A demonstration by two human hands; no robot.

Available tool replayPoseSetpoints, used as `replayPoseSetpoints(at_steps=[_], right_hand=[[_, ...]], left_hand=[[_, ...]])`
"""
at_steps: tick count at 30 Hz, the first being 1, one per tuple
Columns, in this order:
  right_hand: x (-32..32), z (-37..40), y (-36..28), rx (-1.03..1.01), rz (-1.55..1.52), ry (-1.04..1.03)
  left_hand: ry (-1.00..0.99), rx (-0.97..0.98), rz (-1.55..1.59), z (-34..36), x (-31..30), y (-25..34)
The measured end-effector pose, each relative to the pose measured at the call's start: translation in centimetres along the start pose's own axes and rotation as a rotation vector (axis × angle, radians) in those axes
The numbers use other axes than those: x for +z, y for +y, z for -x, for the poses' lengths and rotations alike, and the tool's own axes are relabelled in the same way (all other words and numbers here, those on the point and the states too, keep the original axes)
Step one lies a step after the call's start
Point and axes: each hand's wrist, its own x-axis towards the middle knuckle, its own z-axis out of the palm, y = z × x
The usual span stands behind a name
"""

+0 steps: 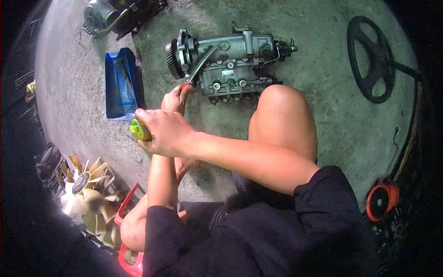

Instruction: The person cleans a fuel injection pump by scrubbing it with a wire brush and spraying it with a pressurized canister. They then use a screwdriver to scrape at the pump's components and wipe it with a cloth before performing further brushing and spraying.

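Note:
My left hand point(173, 99) is closed around the red end of a shiny metal tool point(202, 65), whose shaft slants up over a grey metal pump-like machine part point(226, 69) with a toothed gear point(173, 59) at its left end. My right hand point(168, 131) crosses above my left forearm, fingers wrapped round a yellow-green object point(140, 130); its full shape is hidden in the grip. Just above and left of that hand lies a blue metal tray point(110, 87) with a thin long piece point(124, 76) in it.
A steering wheel point(374, 60) lies at the right, above an orange-red round object point(383, 201). Metal parts point(104, 18) sit at the upper left. Fan blades point(85, 196) and a red plastic frame point(127, 207) are at the lower left. My bent knee point(284, 111) is close below the machine part.

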Motion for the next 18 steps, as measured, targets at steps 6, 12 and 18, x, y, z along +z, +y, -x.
replayPoseSetpoints(at_steps=[6,12,18], right_hand=[[-0.1,0.4,0.1,-0.021,-0.034,-0.016],[-1.6,0.2,0.0,0.026,-0.002,-0.042],[-1.7,0.5,0.6,0.008,0.031,-0.067]], left_hand=[[0.064,0.035,0.038,-0.3,1.4,-0.7],[0.068,0.014,0.026,-2.4,-0.3,2.2],[0.073,-0.051,0.052,2.5,1.7,-1.2]])
